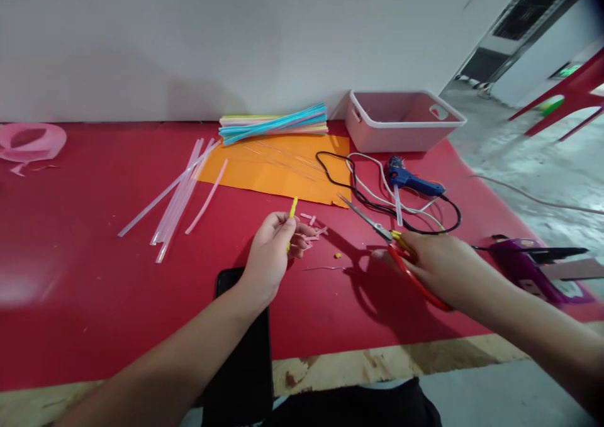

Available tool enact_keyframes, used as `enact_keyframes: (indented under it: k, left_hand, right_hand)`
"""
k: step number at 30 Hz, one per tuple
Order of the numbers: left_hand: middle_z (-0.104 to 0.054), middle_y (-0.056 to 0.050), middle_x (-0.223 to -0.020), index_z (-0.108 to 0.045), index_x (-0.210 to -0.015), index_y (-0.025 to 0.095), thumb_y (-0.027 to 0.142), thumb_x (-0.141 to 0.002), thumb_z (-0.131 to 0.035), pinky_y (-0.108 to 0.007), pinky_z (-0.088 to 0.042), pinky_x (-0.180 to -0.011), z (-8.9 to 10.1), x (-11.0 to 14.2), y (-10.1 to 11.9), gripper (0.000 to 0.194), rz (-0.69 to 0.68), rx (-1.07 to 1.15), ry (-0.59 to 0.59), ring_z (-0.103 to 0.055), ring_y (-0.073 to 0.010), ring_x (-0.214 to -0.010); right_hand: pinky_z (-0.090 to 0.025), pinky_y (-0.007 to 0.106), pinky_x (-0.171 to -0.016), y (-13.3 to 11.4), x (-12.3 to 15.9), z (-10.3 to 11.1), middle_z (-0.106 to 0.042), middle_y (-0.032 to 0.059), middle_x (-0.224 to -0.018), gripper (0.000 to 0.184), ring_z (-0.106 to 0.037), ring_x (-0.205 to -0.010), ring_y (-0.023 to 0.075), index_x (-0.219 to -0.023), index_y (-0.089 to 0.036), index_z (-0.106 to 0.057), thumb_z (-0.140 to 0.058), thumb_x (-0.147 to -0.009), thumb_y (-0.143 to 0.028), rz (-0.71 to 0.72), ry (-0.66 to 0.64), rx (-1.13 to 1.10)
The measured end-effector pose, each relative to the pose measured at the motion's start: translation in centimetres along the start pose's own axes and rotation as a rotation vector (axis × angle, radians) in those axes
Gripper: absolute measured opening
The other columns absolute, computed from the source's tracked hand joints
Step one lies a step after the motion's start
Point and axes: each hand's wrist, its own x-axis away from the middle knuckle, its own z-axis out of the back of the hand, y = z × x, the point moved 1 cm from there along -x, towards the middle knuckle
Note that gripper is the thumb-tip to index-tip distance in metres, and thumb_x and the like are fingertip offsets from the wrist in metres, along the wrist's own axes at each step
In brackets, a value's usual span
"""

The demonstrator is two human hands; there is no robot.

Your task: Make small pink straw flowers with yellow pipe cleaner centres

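Okay, my left hand point(268, 257) pinches a twisted yellow piece point(294, 207) above the red table point(94, 301); my right hand point(434, 257) clenches the scissors point(381, 231), apart from it; pink scraps point(310, 239) beside the left fingers look already cut; long pink strips point(177, 207) and the coloured bundle point(274, 125) look uncut; overall progress unclear; no readable brands or labels; green sign point(569, 70) too small.

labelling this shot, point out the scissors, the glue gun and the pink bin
scissors point(380, 229): head view, on the metal near the pivot
glue gun point(415, 182): head view, on the blue body
pink bin point(401, 139): head view, on its front wall
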Motion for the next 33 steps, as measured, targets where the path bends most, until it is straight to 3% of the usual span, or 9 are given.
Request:
enact_keyframes:
  k: [3, 5, 9, 11, 16, 19, 25, 29, 33]
  left_hand:
    - [-0.068, -0.001, -0.073, -0.056, -0.079, 0.015, 0.022, -0.087, -0.058, -0.017, -0.046, -0.051, 0.1, 0.0, -0.1, 0.012, 0.008, -0.014, -0.039, -0.060, -0.0071, -0.056]
    - [-0.068, 0.000, -0.072, -0.060, -0.078, 0.015, 0.024, -0.084, -0.063, -0.018, -0.048, -0.054, 0.1, 0.0, -0.1, 0.011, 0.014, -0.009, -0.067, -0.063, -0.0088, -0.060]
    - [-0.066, 0.001, -0.067, -0.065, -0.078, 0.015, 0.027, -0.077, -0.071, -0.018, -0.049, -0.056, 0.2, -0.3, -0.3, 0.014, 0.036, 0.008, -0.060, -0.062, -0.0084, -0.060]
    - [-0.065, 0.002, -0.064, -0.067, -0.079, 0.016, 0.029, -0.074, -0.074, -0.016, -0.044, -0.050, 0.4, -0.4, -0.4, 0.016, 0.041, 0.011, -0.049, -0.058, -0.0060, -0.053]
    - [-0.060, 0.005, -0.060, -0.066, -0.080, 0.016, 0.030, -0.072, -0.077, -0.015, -0.036, -0.043, 0.6, -0.6, -0.6, 0.019, 0.056, 0.039, -0.070, -0.051, -0.0038, -0.046]
    - [-0.060, 0.004, -0.062, -0.065, -0.080, 0.016, 0.030, -0.076, -0.075, -0.016, -0.037, -0.045, 0.6, -0.5, -0.6, 0.017, 0.047, 0.044, -0.086, -0.053, -0.0046, -0.048]
    - [-0.064, 0.001, -0.066, -0.061, -0.081, 0.016, 0.030, -0.080, -0.071, -0.015, -0.039, -0.046, 0.5, -0.3, -0.3, 0.017, 0.075, 0.049, -0.099, -0.058, -0.0071, -0.055]
    - [-0.064, 0.002, -0.065, -0.058, -0.081, 0.016, 0.032, -0.079, -0.072, -0.013, -0.040, -0.046, 0.5, -0.2, -0.2, 0.021, 0.080, 0.065, -0.100, -0.058, -0.0059, -0.054]
    - [-0.063, 0.005, -0.066, -0.054, -0.086, 0.019, 0.036, -0.079, -0.071, -0.017, -0.046, -0.046, 0.6, -0.2, -0.3, 0.025, 0.076, 0.056, -0.096, -0.060, -0.0080, -0.051]
  right_hand:
    - [-0.041, 0.032, -0.057, -0.8, -0.2, -1.0, -0.071, 0.0120, -0.080, 0.037, -0.068, -0.074, 0.0285, -0.097, -0.016, -0.058, -0.050, -0.088, -0.051, -0.025, -0.001, 0.048]
    - [-0.044, 0.032, -0.061, -1.1, 0.1, -1.4, -0.072, 0.0135, -0.090, 0.038, -0.068, -0.081, 0.0289, -0.106, -0.015, -0.057, -0.054, -0.088, -0.047, -0.041, 0.077, 0.036]
    - [-0.047, 0.038, -0.071, -2.2, 0.9, -0.8, -0.068, 0.0171, -0.096, 0.027, -0.065, -0.086, 0.0305, -0.097, -0.012, -0.062, -0.053, -0.090, -0.037, 0.078, 0.212, 0.137]
    - [-0.047, 0.039, -0.077, -3.3, 1.0, -0.2, -0.067, 0.0153, -0.099, 0.021, -0.064, -0.089, 0.0284, -0.097, -0.014, -0.064, -0.051, -0.092, -0.030, 0.164, 0.248, 0.078]
    - [-0.046, 0.033, -0.080, -6.2, -0.1, -0.3, -0.068, 0.0065, -0.095, 0.019, -0.063, -0.089, 0.0216, -0.096, -0.020, -0.067, -0.048, -0.095, -0.021, 0.309, 0.115, -0.223]
    - [-0.045, 0.034, -0.081, -6.7, -1.1, -1.2, -0.066, 0.0070, -0.091, 0.019, -0.060, -0.089, 0.0224, -0.089, -0.019, -0.065, -0.047, -0.094, -0.018, 0.341, 0.060, -0.242]
    - [-0.044, 0.033, -0.074, -6.3, -1.7, -2.1, -0.063, 0.0085, -0.083, 0.020, -0.057, -0.078, 0.0213, -0.078, -0.016, -0.058, -0.044, -0.089, -0.007, 0.388, 0.093, -0.210]
    - [-0.045, 0.028, -0.073, -6.6, -3.3, 0.0, -0.064, 0.0054, -0.082, 0.013, -0.060, -0.078, 0.0179, -0.081, -0.018, -0.059, -0.050, -0.088, -0.011, 0.406, 0.196, -0.253]
    - [-0.045, 0.032, -0.082, -4.2, -9.2, 4.8, -0.065, 0.0098, -0.095, 0.018, -0.060, -0.092, 0.0214, -0.091, -0.017, -0.059, -0.041, -0.091, -0.013, 0.230, 0.484, -0.315]
